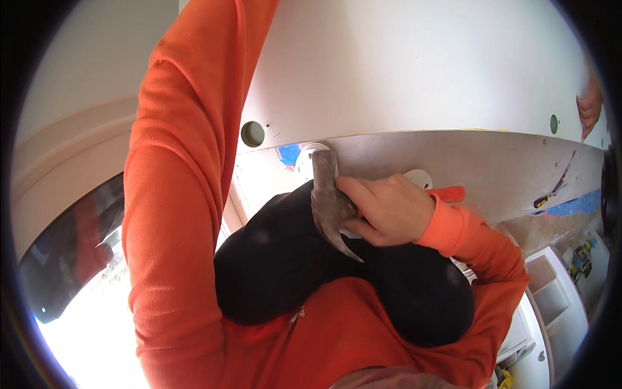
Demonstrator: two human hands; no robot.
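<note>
My right hand point(392, 211) grips a claw hammer point(325, 188) close under its worn metal head. The curved claw points down toward my dark-trousered knees, and the orange-red handle end point(448, 194) shows past my wrist. My left arm point(178, 162), in an orange sleeve, reaches up out of the top of the view, so the left hand is hidden. Ahead of me stretches a large white panel point(414, 71) with a round hole point(252, 133) near its lower left edge. The hammer head is below that edge, apart from it.
At the far right, another person's hand point(588, 110) is at the panel. A tool with a yellow-and-black handle point(543, 200) lies near blue tape point(573, 205). White drawers or trays point(551, 295) stand at the lower right. A dark glossy surface point(71, 240) is on the left.
</note>
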